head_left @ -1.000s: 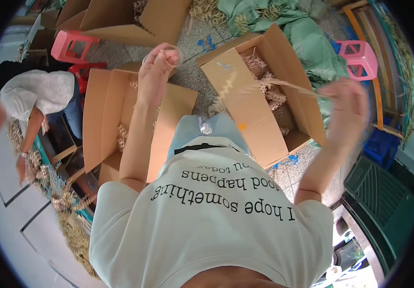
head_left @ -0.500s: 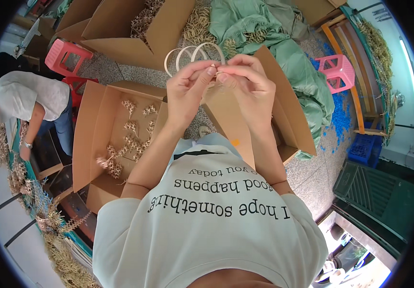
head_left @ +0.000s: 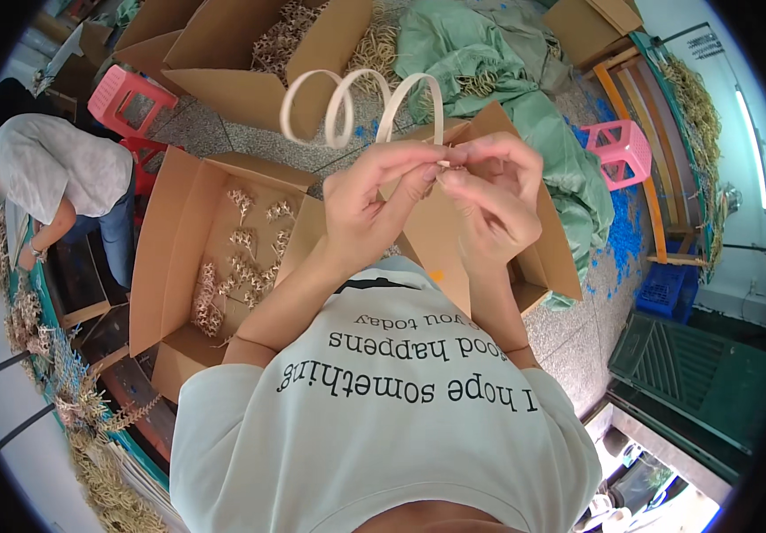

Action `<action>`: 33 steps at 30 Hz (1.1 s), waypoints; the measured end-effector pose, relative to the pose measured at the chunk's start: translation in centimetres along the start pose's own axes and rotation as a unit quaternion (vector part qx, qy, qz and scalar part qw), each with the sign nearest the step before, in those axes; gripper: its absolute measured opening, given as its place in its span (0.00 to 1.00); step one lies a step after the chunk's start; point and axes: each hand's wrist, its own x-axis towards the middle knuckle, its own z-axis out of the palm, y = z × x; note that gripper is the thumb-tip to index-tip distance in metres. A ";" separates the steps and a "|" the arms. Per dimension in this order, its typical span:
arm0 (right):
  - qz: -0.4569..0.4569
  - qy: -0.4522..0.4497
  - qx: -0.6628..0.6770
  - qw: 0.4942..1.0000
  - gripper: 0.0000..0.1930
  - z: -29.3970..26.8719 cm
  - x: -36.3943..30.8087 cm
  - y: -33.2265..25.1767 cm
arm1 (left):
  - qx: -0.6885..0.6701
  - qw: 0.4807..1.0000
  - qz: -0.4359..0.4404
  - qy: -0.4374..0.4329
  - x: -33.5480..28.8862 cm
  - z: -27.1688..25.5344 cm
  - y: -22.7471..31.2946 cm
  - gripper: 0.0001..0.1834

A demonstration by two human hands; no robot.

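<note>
A pale cream, flat strip point(head_left: 440, 111) curls in several loose loops above my hands, beyond my fingertips. My left hand point(head_left: 367, 200) pinches its end between thumb and fingers. Close against it, my right hand point(head_left: 503, 200) has thumb and fingertips closed at the same end. A tiny pale piece shows between the fingertips, partly hidden by them. Below and left of the hands, dried-looking brownish sprigs point(head_left: 245, 271) lie in an open cardboard box point(head_left: 165, 240).
Another open carton point(head_left: 553, 244) stands right of my hands. Ahead are a larger carton point(head_left: 227, 98) with more sprigs and green sheeting point(head_left: 454, 40). Pink stools point(head_left: 121, 98) stand left and right point(head_left: 623, 151). A person point(head_left: 63, 169) bends over a rack at the left.
Both hands have shifted right and slightly nearer, still pinching together. The strip's loops look larger and more spread out. The co-worker's arm at the left has moved.
</note>
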 end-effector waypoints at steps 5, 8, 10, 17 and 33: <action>-0.143 -0.021 -0.060 0.988 0.09 -0.1 0.0 -0.9 | -0.020 0.991 0.128 -0.043 0.7 -0.1 0.1 0.11; -0.180 0.016 -0.063 0.982 0.14 -0.1 -0.5 -0.5 | -0.001 0.982 0.153 -0.113 1.0 -0.9 0.8 0.12; -0.188 0.009 -0.053 0.981 0.14 -0.1 -0.3 -0.6 | 0.005 0.976 0.154 -0.151 0.9 -0.8 0.6 0.13; -0.194 -0.035 -0.045 0.979 0.14 -0.5 -0.4 -1.4 | 0.008 0.972 0.216 -0.095 0.9 -0.3 0.5 0.16; -0.167 0.089 0.004 0.982 0.14 0.7 -1.0 -0.6 | 0.165 0.966 0.184 -0.080 0.0 -0.7 0.3 0.21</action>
